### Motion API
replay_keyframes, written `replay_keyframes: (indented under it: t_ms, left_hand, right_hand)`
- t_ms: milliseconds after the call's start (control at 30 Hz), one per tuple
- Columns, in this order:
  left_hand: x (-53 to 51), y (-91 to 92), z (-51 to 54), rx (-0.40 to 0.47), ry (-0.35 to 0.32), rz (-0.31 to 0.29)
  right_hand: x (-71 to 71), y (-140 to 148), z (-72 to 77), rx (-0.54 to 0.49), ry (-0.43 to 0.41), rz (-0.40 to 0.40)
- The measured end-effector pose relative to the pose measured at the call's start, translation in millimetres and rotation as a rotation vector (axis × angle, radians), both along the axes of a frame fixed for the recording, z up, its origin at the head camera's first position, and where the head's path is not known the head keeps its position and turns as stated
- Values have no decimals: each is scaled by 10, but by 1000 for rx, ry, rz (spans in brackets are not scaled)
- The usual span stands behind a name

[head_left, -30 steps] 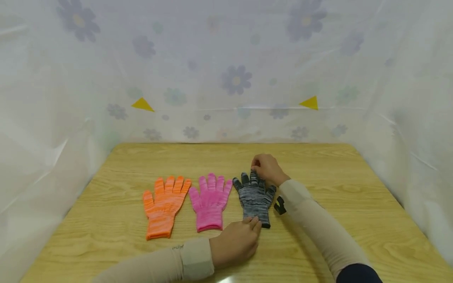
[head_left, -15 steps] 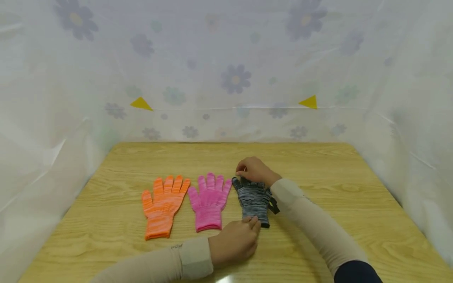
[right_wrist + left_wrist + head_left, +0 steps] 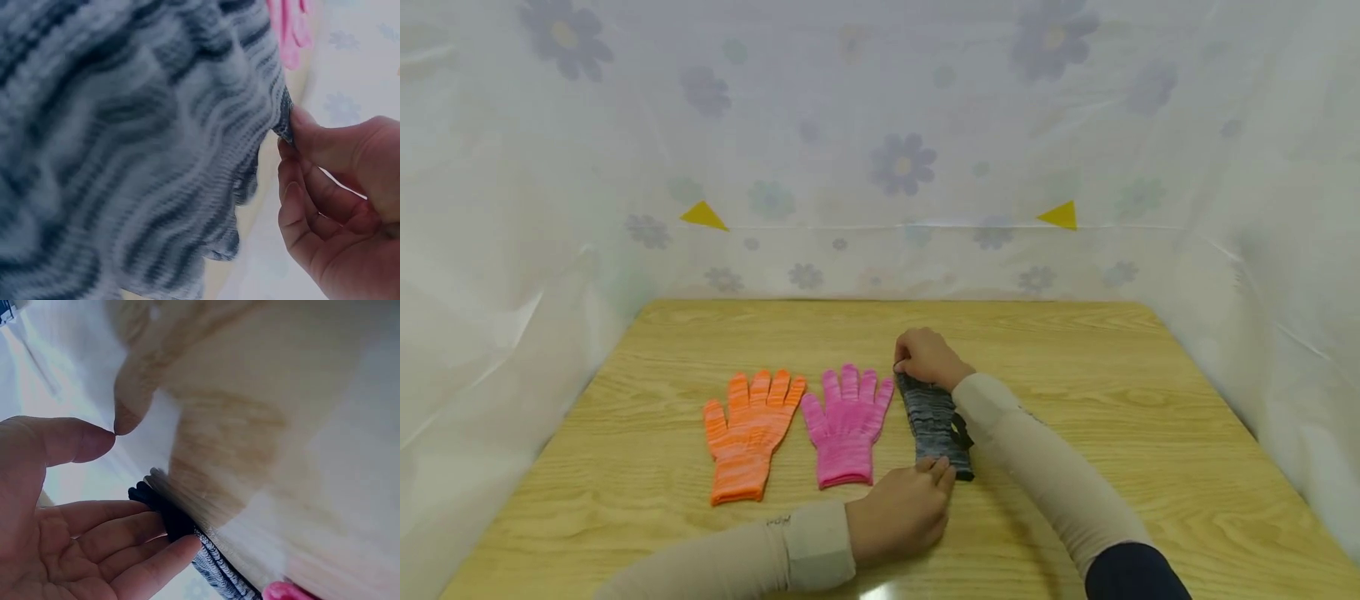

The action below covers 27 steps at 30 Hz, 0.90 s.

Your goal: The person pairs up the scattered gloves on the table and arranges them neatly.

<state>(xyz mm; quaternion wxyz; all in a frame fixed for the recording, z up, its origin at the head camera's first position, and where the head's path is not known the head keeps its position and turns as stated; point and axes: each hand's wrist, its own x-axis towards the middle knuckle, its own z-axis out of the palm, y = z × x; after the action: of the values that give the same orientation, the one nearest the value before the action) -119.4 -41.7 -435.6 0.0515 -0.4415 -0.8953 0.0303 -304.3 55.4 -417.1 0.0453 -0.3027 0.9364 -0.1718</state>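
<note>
A grey-and-black knitted glove (image 3: 932,421) lies at the right end of a row of gloves, its cuff toward me. My right hand (image 3: 928,358) pinches a fingertip of it between thumb and index finger, plain in the right wrist view, where the striped knit (image 3: 156,137) fills the left side. On the cuff rest the fingers of my left hand (image 3: 902,512). In the left wrist view those fingers are nearly straight against the dark cuff (image 3: 178,519), with the thumb apart. A pink glove (image 3: 846,429) lies just left, fingers pointing away. Most of the grey glove's fingers are hidden by my right hand.
An orange glove (image 3: 745,437) lies flat at the left end of the row. The wooden table (image 3: 1045,333) meets a flower-patterned sheet (image 3: 820,150) at the back. Two yellow triangles (image 3: 703,216) are on that sheet. A small black band piece (image 3: 961,432) shows at my right wrist.
My right hand has moved left across the grey glove's fingertips, from the middle finger to the leftmost one, which it now pinches. My left hand has stayed on the cuff.
</note>
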Motion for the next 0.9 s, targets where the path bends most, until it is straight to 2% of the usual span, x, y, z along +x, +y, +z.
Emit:
replay_keyframes:
  t_ms: [200,267,633,767,800,900]
  left_hand:
    - [-18,9,-41,9,16,-6]
    - [-11,11,-12,6,4,-6]
    - [-20,4,-9,-13,-18,-6]
    - [-28,-7,8,-13,-37,-2]
    - [-39,-14,11,-3,-36,-2]
    - [-112,-42,45,57,-87,-2]
  right_hand:
    - [-19,6,-85,25,-27,-44]
    - [-20,8,-97,25,-42,-59]
    - [24,-11,-73,12,-64,-113]
    - [62,-4,-18,-14,-64,-63]
    - [74,6,2,-28,-61,-38]
    - [123,65,76,-91,-60,74]
